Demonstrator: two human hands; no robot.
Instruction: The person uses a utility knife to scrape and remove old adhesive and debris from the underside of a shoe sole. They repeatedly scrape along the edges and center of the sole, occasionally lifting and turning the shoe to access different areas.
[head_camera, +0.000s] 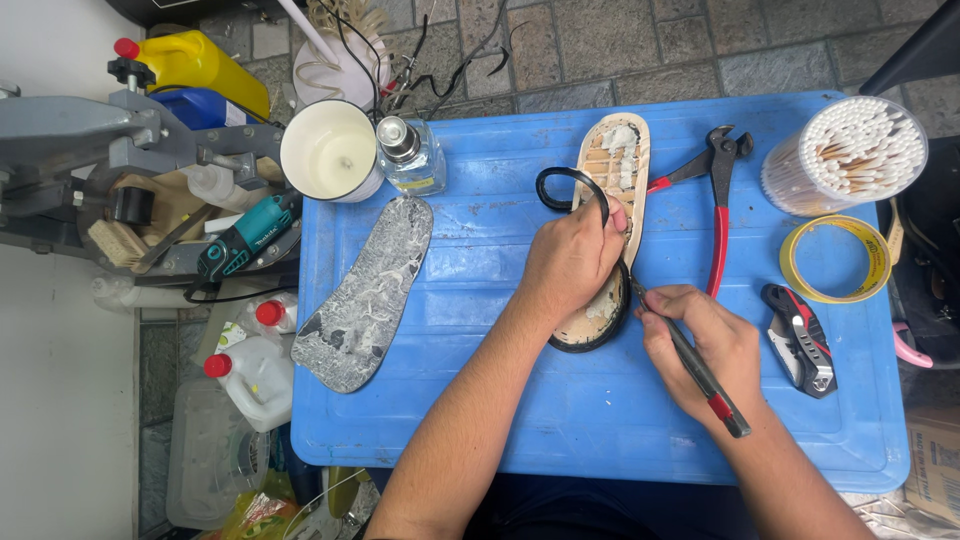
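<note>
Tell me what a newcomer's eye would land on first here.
The bright blue tabletop, then the shoe sole at its middle, pinned by the left hand while the right hand works a thin tool into its heel. A grey insole lies to the left, red-handled pincers to the right.

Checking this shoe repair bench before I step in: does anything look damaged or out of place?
Yes. The shoe sole under the left hand is coming apart: its black rim strip curls loose, with white residue patches inside. The right hand holds a tool at its edge.
</note>
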